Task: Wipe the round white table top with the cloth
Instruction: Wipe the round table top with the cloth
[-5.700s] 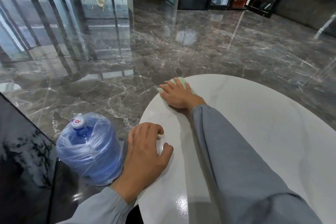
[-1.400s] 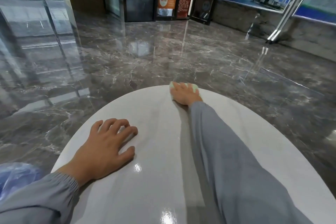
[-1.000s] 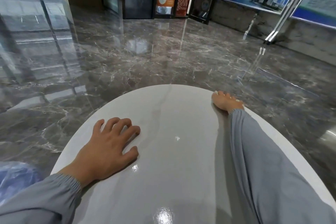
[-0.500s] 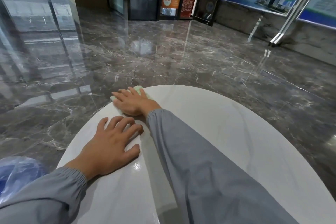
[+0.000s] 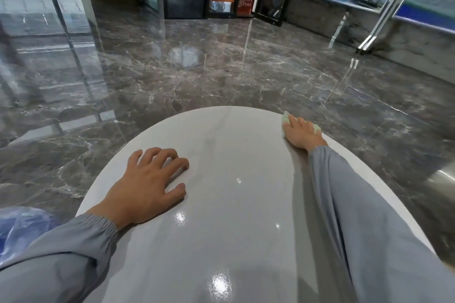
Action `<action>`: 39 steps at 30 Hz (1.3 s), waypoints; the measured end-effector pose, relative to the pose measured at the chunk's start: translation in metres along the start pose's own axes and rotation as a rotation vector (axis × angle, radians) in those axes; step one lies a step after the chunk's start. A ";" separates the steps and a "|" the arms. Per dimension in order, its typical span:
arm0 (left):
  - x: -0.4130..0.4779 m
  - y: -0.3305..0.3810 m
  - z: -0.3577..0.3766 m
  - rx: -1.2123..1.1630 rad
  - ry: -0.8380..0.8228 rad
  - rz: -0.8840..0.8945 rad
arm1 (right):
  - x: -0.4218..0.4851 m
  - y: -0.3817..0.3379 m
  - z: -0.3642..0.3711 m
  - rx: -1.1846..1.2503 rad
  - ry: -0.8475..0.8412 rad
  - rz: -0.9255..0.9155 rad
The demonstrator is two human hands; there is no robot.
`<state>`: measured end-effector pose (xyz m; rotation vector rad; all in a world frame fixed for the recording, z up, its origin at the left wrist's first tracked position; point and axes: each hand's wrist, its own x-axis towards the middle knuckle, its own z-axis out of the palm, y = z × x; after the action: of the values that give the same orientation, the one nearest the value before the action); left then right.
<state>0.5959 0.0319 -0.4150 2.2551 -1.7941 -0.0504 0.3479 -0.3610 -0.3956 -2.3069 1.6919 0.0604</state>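
The round white table top [image 5: 229, 204] fills the lower middle of the head view, glossy with light reflections. My right hand [image 5: 301, 131] lies flat on a pale green cloth [image 5: 285, 117] at the table's far right edge, fingers straight and pressing it down. Only the cloth's edges show around the hand. My left hand [image 5: 147, 184] rests palm down on the near left part of the table, fingers slightly bent, holding nothing. Both arms wear grey sleeves.
A blue water jug wrapped in plastic [image 5: 22, 226] stands on the floor at the lower left, beside the table. Dark polished marble floor [image 5: 221, 69] surrounds the table. Glass walls, signs and a slanted metal post stand far back.
My right hand has swept the cloth from the far left edge, near my left hand, across to the far right edge. My left hand has stayed in place.
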 end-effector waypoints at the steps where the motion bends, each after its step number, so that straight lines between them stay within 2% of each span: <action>1: 0.000 0.000 0.000 -0.002 -0.001 0.000 | -0.002 0.021 -0.004 0.005 0.004 0.047; 6: 0.000 0.001 -0.001 -0.004 -0.003 -0.003 | -0.008 0.052 -0.010 -0.011 0.006 0.126; 11: -0.001 0.004 -0.001 -0.010 0.004 -0.012 | 0.005 0.002 -0.003 -0.040 -0.037 0.068; 15: 0.000 0.005 0.000 0.001 0.019 -0.016 | 0.001 -0.089 0.017 -0.045 -0.089 -0.178; 21: 0.000 0.002 0.003 0.021 0.038 -0.002 | -0.061 -0.258 0.067 -0.220 -0.201 -0.680; 23: 0.000 0.002 0.003 0.043 0.031 0.006 | -0.087 -0.291 0.076 -0.235 -0.240 -0.812; 25: 0.000 0.002 0.002 0.055 0.029 0.008 | -0.099 -0.302 0.080 -0.231 -0.236 -0.852; 28: -0.002 0.001 0.001 0.043 0.023 0.008 | -0.097 -0.287 0.075 -0.134 -0.192 -0.778; 31: -0.003 0.001 0.000 0.017 0.023 0.009 | -0.077 -0.252 0.063 -0.044 -0.150 -0.613; 39: -0.001 -0.001 0.001 -0.004 0.025 0.006 | -0.014 -0.057 0.015 0.045 -0.025 -0.109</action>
<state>0.5967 0.0333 -0.4169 2.2379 -1.7866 -0.0245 0.3987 -0.3287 -0.3958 -2.3504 1.5363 0.0287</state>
